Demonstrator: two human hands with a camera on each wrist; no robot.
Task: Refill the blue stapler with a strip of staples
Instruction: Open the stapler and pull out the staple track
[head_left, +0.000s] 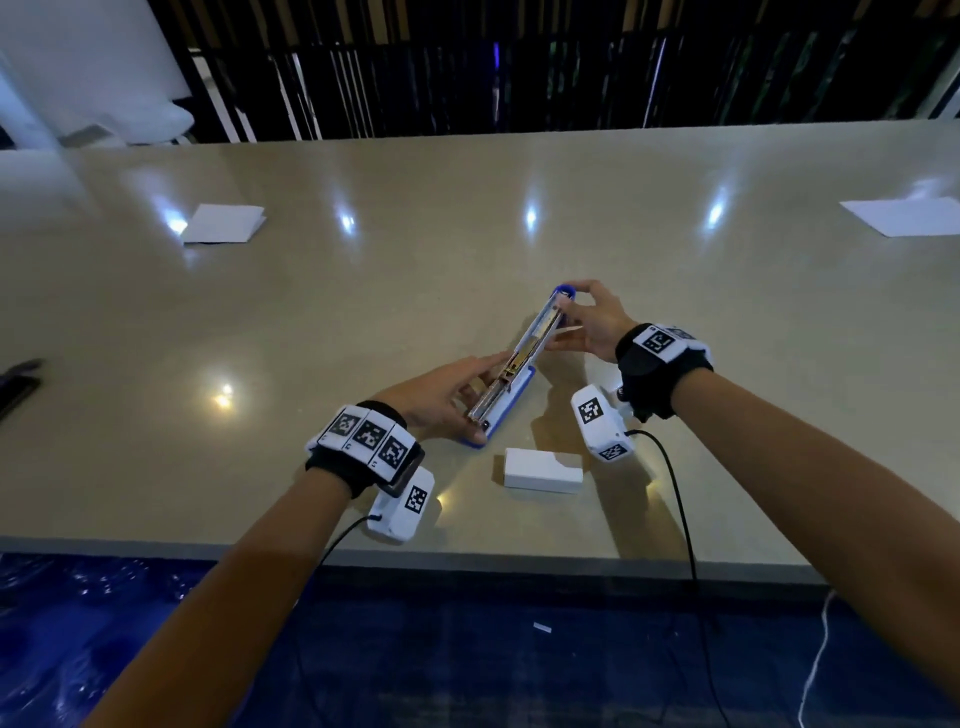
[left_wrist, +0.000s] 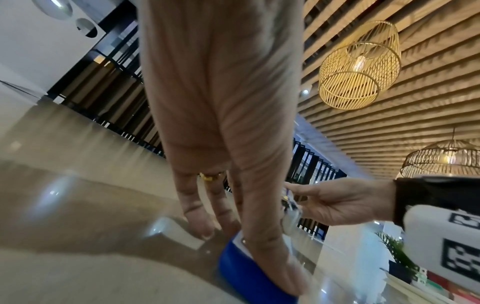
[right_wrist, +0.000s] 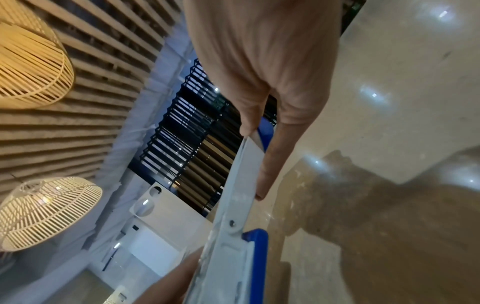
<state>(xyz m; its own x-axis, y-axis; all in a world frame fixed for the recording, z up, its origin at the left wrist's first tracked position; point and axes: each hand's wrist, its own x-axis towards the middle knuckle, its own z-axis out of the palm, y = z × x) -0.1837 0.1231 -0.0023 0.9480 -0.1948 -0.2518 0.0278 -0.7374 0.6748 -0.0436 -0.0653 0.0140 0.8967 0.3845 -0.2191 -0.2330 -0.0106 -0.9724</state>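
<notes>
Lying hinged wide open on the bench (head_left: 363, 291), the stapler (head_left: 511, 371) runs on a slant from near left to far right, its blue base down near the person and its cover swung away toward the far end. The metal staple channel faces up between them; whether any staples sit in it cannot be told.

The left hand (head_left: 441, 397) rests on the near half, fingers (left_wrist: 270, 246) stretched nearly straight along the stapler's left side and its blue near end, pressing it to the bench rather than wrapping round it. A ring shows on one finger in the left wrist view.

The right hand (head_left: 592, 322) has the far end of the cover, thumb on one edge and a finger on the other, pinching its white side just below the blue tip, as the right wrist view shows.

A small white box (head_left: 543, 470) lies on the bench just beside the stapler's near end, apart from it and toward the person. Two white paper sheets lie well apart, one far left (head_left: 223, 223), one far right (head_left: 906, 215).
</notes>
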